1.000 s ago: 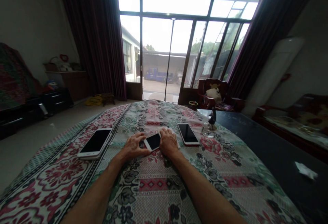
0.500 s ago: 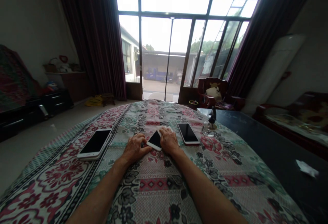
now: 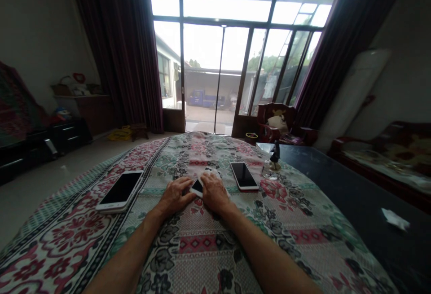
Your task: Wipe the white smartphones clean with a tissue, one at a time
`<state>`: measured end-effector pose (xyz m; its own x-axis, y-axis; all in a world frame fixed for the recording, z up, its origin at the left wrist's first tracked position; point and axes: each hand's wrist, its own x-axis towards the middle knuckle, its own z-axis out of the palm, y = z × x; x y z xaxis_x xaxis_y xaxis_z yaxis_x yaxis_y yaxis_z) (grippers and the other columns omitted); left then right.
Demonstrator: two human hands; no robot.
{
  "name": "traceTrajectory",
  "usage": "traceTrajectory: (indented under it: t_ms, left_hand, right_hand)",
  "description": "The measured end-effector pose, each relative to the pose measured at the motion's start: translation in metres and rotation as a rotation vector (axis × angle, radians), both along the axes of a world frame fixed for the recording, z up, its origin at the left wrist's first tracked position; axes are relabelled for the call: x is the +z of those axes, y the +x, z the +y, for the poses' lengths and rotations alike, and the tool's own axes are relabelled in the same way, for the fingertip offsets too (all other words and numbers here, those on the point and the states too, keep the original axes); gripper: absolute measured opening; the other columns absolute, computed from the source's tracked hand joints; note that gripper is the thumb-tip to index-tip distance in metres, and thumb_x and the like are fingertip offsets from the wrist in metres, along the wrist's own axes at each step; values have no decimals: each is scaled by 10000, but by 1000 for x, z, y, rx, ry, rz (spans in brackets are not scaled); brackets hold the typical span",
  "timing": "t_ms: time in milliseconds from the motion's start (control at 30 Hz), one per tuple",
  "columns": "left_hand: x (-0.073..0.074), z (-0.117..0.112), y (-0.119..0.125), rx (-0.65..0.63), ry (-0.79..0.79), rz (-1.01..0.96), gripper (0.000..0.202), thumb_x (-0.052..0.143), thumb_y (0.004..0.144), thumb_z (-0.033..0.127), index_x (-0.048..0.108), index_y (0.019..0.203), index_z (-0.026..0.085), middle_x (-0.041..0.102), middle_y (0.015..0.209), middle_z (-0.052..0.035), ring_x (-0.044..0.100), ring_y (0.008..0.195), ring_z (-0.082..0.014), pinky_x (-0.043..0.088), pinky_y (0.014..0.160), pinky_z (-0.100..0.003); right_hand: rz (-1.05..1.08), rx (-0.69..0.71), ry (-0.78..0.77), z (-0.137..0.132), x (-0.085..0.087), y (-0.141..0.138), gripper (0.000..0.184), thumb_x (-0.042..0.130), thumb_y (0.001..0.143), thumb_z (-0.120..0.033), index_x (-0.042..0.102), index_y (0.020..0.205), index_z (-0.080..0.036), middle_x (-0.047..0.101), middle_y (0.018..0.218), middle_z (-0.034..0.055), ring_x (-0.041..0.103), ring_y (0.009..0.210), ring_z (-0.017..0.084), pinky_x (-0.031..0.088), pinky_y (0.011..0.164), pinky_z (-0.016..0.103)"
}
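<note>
A white-framed smartphone (image 3: 196, 186) with a dark screen lies face up on the patterned tablecloth, largely covered by my hands. My left hand (image 3: 175, 195) grips its left edge, thumb at the near corner and fingers curled at the far side. Over the screen presses my right hand (image 3: 215, 192), fingers bent on a thin white cloth or tissue (image 3: 216, 172) that shows around them. To the right lies another smartphone (image 3: 244, 176), white-fronted with a red edge. A larger white smartphone (image 3: 120, 190) rests at the left, screen up and dark.
A small dark figurine on a clear base (image 3: 275, 157) stands right of the phones. The floral tablecloth (image 3: 202, 267) covers the table. Beside it is a dark tabletop (image 3: 323, 182) bearing a crumpled white tissue (image 3: 395, 219). Chairs and glass doors stand beyond.
My right hand has slid left across the phone with the white cloth, so less of the screen shows. My left hand keeps its hold; the view has shifted slightly.
</note>
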<state>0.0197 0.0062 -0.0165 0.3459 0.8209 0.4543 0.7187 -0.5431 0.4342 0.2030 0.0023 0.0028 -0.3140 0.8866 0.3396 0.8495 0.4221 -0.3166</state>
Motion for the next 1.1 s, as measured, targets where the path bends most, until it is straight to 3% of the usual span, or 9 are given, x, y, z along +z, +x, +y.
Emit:
traceTrajectory:
  t_ms: [233, 467, 600, 1100]
  left_hand:
    - [1, 1, 0, -13, -36, -1, 387, 693, 779, 362, 698, 1152, 262, 648, 1260, -73, 577, 1183, -263, 417, 1032, -389]
    - [12, -7, 4, 4, -72, -66, 359, 706, 762, 377, 720, 1110, 290, 673, 1208, -48, 599, 1148, -259, 462, 987, -358]
    - [15, -9, 6, 25, -83, -56, 363, 709, 761, 376, 720, 1111, 280, 672, 1213, -53, 591, 1160, -264, 458, 989, -359]
    - [7, -3, 2, 23, -73, 30, 385, 679, 798, 402, 694, 1156, 263, 648, 1255, -69, 568, 1192, -258, 399, 1044, -394]
  right_hand:
    - [28, 155, 28, -7, -3, 12, 370, 389, 916, -138, 591, 1219, -204, 543, 1353, 84, 438, 1245, 211, 323, 1060, 384]
    - [-18, -2, 6, 34, -1, 25, 388, 358, 930, -148, 595, 1236, -189, 531, 1385, 76, 430, 1280, 204, 334, 1057, 341]
    - [-43, -22, 0, 50, -5, 32, 414, 358, 928, -143, 563, 1286, -178, 515, 1408, 79, 422, 1302, 199, 323, 1068, 340]
    - [-17, 77, 94, 41, -9, 35, 388, 378, 917, -116, 585, 1234, -199, 546, 1367, 58, 422, 1288, 188, 301, 1090, 334]
